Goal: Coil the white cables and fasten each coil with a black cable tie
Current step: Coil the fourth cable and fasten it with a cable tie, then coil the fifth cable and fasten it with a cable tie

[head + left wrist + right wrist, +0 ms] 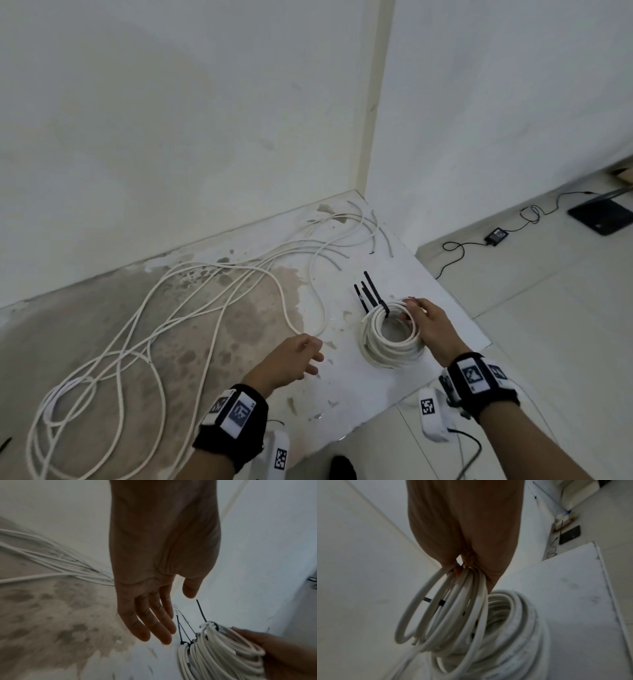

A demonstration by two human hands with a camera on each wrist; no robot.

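Observation:
A stack of white cable coils [390, 342] stands on the white board [342, 387], with black cable ties [371, 291] sticking up from its far side. My right hand [412, 317] grips the top coil [447, 609] by its rim, holding it just above the stack [518, 628]; a black tie [441, 602] crosses that coil. My left hand [310, 356] hovers to the left of the stack, fingers [150, 626] straight and holding nothing. Loose white cables [178, 308] sprawl over the stained floor to the left and trail toward the wall corner.
Walls close the space behind and meet at a corner [373, 137]. The board's right edge [459, 305] drops to tiled floor, where a black adapter [495, 236] with its thin cord and a flat black device [601, 216] lie.

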